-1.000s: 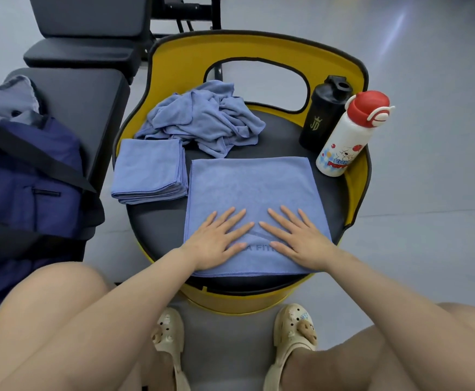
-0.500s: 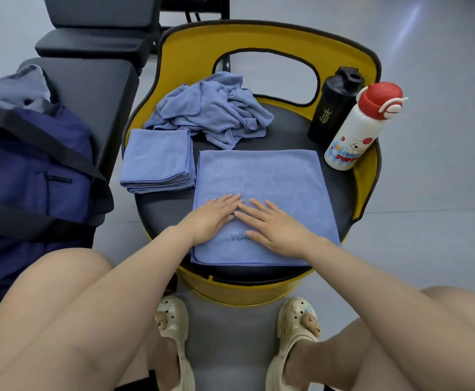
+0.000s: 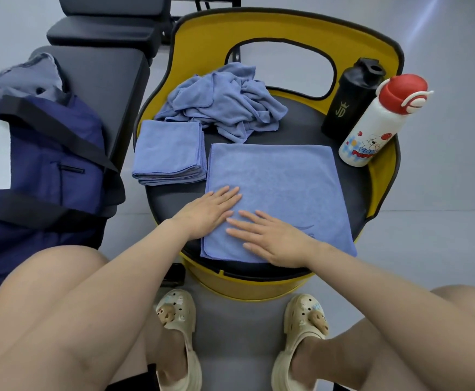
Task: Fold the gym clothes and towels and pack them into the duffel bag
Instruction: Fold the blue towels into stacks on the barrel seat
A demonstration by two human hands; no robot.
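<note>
Hands (image 3: 247, 224) slid leftward, flat on plush rectangular towel (image 3: 281, 187)

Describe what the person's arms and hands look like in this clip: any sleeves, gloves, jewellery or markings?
Both arms are bare up to the frame edge, with no sleeves in view. The left hand and right hand wear no gloves, and no rings, watch, bracelets or markings are visible. The fingernails look short and unpainted.

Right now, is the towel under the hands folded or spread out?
Folded, partly: the towel lies flat as a neat rectangle, doubled edge at its near left corner. Both hands, left and right, press it flat.
</note>
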